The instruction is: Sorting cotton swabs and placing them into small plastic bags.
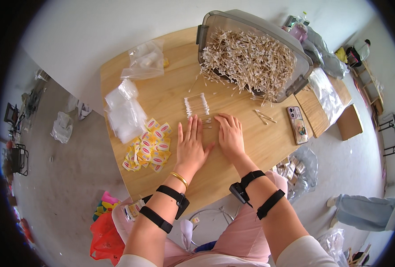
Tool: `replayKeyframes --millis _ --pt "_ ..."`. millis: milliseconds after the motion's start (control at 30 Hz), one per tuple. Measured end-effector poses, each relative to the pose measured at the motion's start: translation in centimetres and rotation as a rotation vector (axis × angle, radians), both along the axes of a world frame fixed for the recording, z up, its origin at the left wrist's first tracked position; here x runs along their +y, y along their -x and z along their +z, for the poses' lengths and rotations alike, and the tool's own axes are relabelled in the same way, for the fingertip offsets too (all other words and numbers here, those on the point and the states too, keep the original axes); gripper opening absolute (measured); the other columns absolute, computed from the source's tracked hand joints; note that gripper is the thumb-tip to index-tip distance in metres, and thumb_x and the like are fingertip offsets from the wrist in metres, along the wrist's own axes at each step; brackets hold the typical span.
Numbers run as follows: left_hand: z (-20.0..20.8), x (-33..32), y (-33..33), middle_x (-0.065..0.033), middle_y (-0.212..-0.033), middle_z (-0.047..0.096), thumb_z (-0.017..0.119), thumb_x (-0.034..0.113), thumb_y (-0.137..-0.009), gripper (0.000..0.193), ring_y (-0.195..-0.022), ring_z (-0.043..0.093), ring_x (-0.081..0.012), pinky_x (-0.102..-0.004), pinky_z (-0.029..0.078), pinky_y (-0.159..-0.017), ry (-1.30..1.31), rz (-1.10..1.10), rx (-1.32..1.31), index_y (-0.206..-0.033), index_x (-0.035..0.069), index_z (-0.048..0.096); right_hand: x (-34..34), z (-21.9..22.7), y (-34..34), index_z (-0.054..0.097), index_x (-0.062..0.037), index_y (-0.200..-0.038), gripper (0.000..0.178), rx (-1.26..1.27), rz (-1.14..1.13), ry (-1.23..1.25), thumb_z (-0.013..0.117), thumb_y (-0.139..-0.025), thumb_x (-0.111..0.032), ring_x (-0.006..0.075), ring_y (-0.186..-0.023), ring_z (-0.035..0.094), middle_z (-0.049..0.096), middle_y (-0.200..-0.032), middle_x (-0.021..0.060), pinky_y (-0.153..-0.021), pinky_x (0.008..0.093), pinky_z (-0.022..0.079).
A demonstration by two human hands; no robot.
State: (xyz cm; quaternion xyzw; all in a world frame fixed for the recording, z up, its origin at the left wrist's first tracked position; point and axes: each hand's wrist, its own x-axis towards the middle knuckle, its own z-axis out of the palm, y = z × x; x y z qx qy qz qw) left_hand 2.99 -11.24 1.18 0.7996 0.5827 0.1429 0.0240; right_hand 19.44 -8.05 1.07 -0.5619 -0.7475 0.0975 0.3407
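Hands lie flat: left hand [190, 149] and right hand [229, 135] rest open, gripping nothing, fingertips just below the small aligned row of white-tipped wooden cotton swabs [196, 105] on the pale wooden table [251, 147]. Recommended: square swab ends gently, press lightly, avoid scattering.

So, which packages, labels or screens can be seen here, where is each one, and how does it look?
Small sachets: loose pile left of the left hand; square, yellow, white and red.
Clear plastic bags: stack behind the sachets; transparent, soft.
Another clear bag: table's far left corner; crumpled.
Phone: right of the right hand; rectangular, decorated back up, screen hidden.
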Motion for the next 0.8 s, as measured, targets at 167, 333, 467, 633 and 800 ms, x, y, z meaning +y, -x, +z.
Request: replayKeyframes --millis 167,333,467,633,800 --pt "-0.4 -0.3 0.6 -0.0215 -0.166 0.021 0.057 0.047 -0.098 0.086 -0.155 0.019 -0.0348 -0.0534 0.012 -0.126 -0.053 0.036 -0.049 -0.157 -0.006 0.022 0.1 -0.2 0.5 0.063 -0.0096 -0.125 0.036 0.014 -0.008 0.039 0.057 -0.090 -0.005 0.0325 -0.124 0.051 0.059 -0.129 0.0093 -0.108 0.0446 0.038" --pt "-0.1 0.0 0.6 -0.0231 -0.160 0.029 0.070 0.035 -0.090 0.086 -0.150 0.027 -0.0394 -0.0523 0.024 -0.124 -0.071 0.045 -0.281 -0.152 -0.005 0.028 2.7 0.6 1.2 0.065 -0.0154 -0.120 0.030 0.015 -0.046 0.113 0.058 -0.092 -0.007 0.0327 -0.119 0.052 0.060 -0.124 0.0074 -0.101 0.0455 0.041" --pt "-0.5 0.1 0.8 -0.0231 -0.155 0.034 0.078 0.031 -0.082 0.086 -0.145 0.033 -0.0417 -0.0523 0.028 -0.122 -0.101 0.075 -0.389 -0.147 -0.005 0.034 4.9 0.5 2.9 0.068 -0.0162 -0.114 0.029 0.000 0.091 0.031 0.061 -0.089 -0.005 0.0327 -0.116 0.052 0.058 -0.124 0.0073 -0.096 0.0463 0.043" --pt "-0.8 0.1 0.7 -0.0230 -0.147 0.042 0.084 0.022 -0.074 0.082 -0.139 0.040 -0.0435 -0.0520 0.034 -0.118 -0.155 0.076 -0.440 -0.139 -0.001 0.040 6.1 1.1 2.9 0.069 -0.0155 -0.111 0.030 -0.173 0.161 -0.072 0.064 -0.085 -0.003 0.0323 -0.117 0.052 0.056 -0.127 0.0071 -0.097 0.0455 0.043" --pt "-0.5 0.2 0.7 -0.0223 -0.155 0.036 0.079 0.029 -0.081 0.081 -0.145 0.034 -0.0403 -0.0530 0.028 -0.122 -0.097 0.067 -0.406 -0.143 -0.005 0.039 6.3 1.3 2.8 0.070 -0.0142 -0.109 0.028 -0.199 0.188 -0.063 0.064 -0.083 -0.004 0.0317 -0.118 0.053 0.058 -0.124 0.0060 -0.099 0.0453 0.043"
